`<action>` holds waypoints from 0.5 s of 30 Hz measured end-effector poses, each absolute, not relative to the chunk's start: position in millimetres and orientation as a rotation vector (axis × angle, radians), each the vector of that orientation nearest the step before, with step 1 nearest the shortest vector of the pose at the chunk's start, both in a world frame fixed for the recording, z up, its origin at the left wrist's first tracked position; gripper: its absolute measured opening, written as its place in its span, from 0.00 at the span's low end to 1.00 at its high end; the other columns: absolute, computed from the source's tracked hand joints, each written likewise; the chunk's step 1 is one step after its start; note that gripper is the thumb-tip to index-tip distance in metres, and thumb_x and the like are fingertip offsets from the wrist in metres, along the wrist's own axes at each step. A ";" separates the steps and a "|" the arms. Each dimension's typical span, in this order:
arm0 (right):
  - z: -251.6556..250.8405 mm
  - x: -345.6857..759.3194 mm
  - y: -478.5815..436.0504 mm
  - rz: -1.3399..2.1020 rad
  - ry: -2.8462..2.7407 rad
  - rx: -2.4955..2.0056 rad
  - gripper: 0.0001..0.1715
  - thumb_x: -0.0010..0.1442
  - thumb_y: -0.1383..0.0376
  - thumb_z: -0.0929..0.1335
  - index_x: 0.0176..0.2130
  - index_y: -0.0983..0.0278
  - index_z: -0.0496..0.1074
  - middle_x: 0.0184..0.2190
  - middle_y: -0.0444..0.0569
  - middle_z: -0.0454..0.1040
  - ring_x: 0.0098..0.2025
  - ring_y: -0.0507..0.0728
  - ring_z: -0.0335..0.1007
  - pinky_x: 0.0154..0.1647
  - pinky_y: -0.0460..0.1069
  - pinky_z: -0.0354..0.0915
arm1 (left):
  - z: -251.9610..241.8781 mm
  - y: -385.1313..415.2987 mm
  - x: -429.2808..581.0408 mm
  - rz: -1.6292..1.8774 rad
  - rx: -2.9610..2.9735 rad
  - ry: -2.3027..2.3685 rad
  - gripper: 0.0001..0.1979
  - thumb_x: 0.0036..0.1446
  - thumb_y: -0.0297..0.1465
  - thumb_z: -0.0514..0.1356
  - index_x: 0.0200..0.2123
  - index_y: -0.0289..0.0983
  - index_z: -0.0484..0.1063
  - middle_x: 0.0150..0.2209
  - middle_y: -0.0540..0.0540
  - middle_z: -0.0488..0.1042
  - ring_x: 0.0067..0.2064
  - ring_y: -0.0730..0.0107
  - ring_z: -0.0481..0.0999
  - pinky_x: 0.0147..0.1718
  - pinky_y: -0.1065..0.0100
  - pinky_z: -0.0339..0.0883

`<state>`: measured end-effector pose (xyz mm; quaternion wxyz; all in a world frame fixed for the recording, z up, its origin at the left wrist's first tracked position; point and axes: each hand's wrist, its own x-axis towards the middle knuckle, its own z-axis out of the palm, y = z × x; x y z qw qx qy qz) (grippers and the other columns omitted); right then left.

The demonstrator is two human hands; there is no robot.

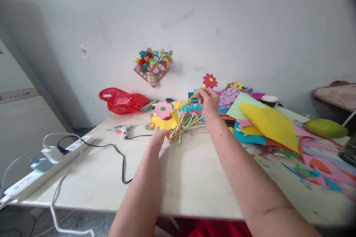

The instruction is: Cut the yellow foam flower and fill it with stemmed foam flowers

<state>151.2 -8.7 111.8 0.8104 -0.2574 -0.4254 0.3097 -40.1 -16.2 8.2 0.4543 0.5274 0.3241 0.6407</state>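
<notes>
Between the fingertips of my right hand [209,103] is the yellow stem of a red craft flower [209,80] with a yellow centre. The stem slants down leftward to a yellow scalloped-edged foam holder [164,123]. My left hand [161,134] grips this holder from below, its fingers mostly hidden behind it. A pink flower [162,109] with a green centre stands at the holder's top. Behind it on the table lies a loose bunch of thin yellow and green strips [189,124]. An orange-centred flower [151,126] shows left of the holder.
A hot glue gun [124,132] lies left on the white table [191,177], its black cord trailing to a power strip [50,170]. Behind it sits a red plastic bag [122,102]. Coloured foam sheets [271,124] and scraps cover the right side. A flower decoration [152,64] hangs on the wall.
</notes>
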 end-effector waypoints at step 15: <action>111.3 143.8 -26.7 0.944 -1.405 -0.470 0.15 0.46 0.56 0.73 0.24 0.64 0.70 0.15 0.37 0.64 0.15 0.44 0.52 0.12 0.41 0.49 | 7.9 -14.5 -41.5 1.530 1.435 0.685 0.16 0.40 0.44 0.65 0.24 0.37 0.69 0.22 0.49 0.68 0.22 0.74 0.64 0.24 0.69 0.60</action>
